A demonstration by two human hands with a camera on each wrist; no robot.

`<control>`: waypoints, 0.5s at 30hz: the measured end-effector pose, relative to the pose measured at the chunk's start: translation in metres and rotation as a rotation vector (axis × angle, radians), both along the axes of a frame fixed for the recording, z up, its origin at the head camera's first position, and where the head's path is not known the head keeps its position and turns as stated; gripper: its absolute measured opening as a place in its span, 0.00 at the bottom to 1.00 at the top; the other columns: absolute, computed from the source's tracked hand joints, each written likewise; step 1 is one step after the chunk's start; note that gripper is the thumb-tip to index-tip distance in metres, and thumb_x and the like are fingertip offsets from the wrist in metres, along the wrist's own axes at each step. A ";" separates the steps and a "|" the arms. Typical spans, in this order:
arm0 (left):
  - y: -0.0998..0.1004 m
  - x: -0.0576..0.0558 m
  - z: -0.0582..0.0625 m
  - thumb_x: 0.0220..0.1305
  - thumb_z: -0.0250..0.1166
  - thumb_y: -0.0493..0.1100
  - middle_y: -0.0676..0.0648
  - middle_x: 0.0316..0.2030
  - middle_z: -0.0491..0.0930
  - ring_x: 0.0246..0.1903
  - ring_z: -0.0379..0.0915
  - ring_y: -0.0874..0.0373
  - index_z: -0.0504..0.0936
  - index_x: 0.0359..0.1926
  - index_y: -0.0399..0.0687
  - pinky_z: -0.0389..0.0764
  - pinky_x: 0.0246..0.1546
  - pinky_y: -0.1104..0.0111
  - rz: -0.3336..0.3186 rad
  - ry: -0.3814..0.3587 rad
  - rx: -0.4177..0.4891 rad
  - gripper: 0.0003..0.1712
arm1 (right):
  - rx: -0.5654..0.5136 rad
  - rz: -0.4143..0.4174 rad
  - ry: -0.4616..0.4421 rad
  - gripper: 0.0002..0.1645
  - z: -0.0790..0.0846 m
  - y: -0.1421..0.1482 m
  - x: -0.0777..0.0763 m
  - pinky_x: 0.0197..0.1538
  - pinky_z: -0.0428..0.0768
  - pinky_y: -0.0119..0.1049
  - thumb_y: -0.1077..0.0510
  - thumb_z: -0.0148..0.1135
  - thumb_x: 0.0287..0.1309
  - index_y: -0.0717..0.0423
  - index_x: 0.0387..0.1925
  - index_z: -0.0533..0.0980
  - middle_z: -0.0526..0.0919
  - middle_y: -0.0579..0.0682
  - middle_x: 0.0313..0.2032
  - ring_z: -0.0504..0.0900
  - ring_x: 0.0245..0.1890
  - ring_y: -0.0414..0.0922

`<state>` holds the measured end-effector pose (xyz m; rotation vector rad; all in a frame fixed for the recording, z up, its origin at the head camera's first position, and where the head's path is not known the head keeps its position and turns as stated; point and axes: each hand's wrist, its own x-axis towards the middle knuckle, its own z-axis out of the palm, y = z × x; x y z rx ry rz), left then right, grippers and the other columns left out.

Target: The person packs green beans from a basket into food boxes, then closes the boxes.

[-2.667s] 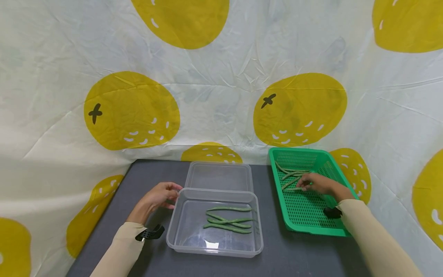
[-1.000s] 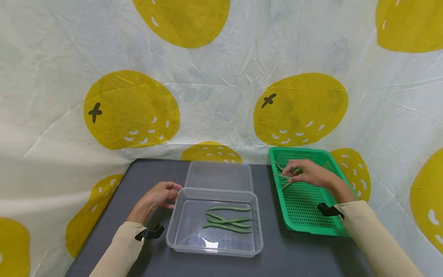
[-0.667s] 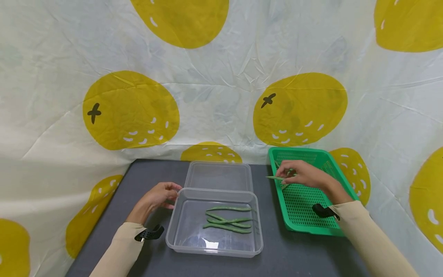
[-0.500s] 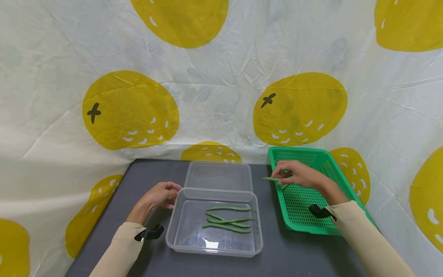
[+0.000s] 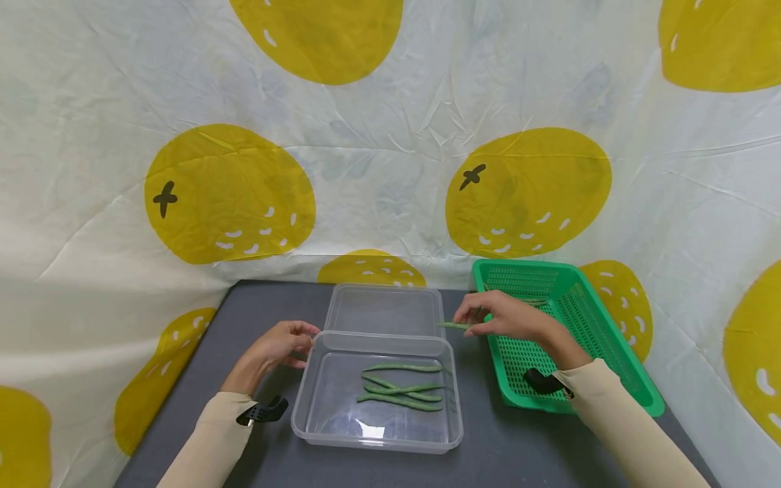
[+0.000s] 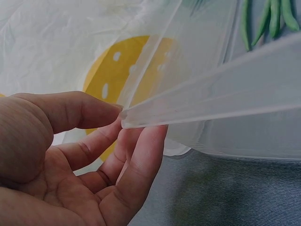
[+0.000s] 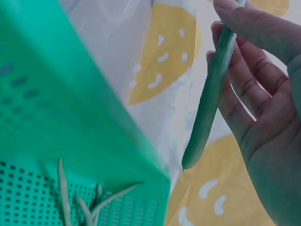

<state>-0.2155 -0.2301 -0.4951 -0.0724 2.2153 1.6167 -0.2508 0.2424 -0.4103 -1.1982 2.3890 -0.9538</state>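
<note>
My right hand [image 5: 506, 317] pinches a green bean [image 7: 209, 103] between thumb and fingertips, just left of the green basket [image 5: 601, 332]. In the head view the bean's tip reaches over the right edge of a clear lid. At the left back corner of a clear plastic container [image 5: 379, 444], my left hand [image 5: 279, 351] grips the rim, thumb above and fingers below in the left wrist view. Several green beans [image 5: 399, 401] lie inside that container, two of them crossed. More beans [image 7: 64, 193] are in the basket, partly hidden by my right hand in the head view.
A flat clear lid [image 5: 386, 310] lies on the dark tabletop [image 5: 482, 447] behind the container. Close behind the table hangs a pale cloth [image 5: 378, 183] with yellow fruit prints. The basket stands at the right, its walls slightly raised.
My right hand has picked a green bean up from the basket and carried it left over the basket's edge toward the container. The left hand and the container have stayed in place.
</note>
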 end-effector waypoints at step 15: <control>0.001 0.001 0.001 0.65 0.61 0.36 0.34 0.46 0.82 0.37 0.80 0.52 0.75 0.61 0.31 0.86 0.33 0.58 0.000 0.014 0.002 0.23 | -0.027 0.064 0.018 0.16 0.002 -0.041 0.013 0.46 0.84 0.39 0.56 0.72 0.60 0.42 0.50 0.82 0.84 0.40 0.44 0.81 0.40 0.39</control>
